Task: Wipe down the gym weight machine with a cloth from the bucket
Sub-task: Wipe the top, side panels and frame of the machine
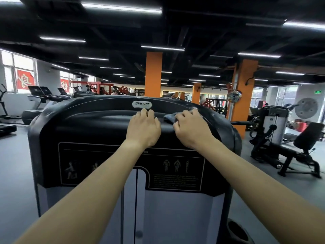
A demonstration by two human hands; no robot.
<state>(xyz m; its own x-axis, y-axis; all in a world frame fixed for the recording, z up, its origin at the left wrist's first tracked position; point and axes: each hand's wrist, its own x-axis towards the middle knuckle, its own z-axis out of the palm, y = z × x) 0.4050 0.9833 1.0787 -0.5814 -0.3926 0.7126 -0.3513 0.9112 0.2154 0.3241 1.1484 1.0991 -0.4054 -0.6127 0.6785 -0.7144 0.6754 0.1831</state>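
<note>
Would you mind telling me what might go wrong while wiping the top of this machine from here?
1. The cloth, bunched under the right hand, covers little of the machine's top cover, so the pale streaks at its left edge may get missed.
2. The left hand rests bare on that cover and may leave smudges.

The ceiling [193, 23] is black, with long white strip lights [121, 7] shining in rows. Tall orange pillars [153, 74] stand in the middle of the room. The floor [15, 164] is grey. On the left, big windows [19, 64] let in daylight, and red signs [25, 81] with white writing hang on them. Black treadmills [40, 95] stand in a row below. On the right is a black exercise bench [307, 136], near a grey wall [304, 92] with a big round disc [306, 107] on it. A green sign [317, 92] glows on that wall.
</note>
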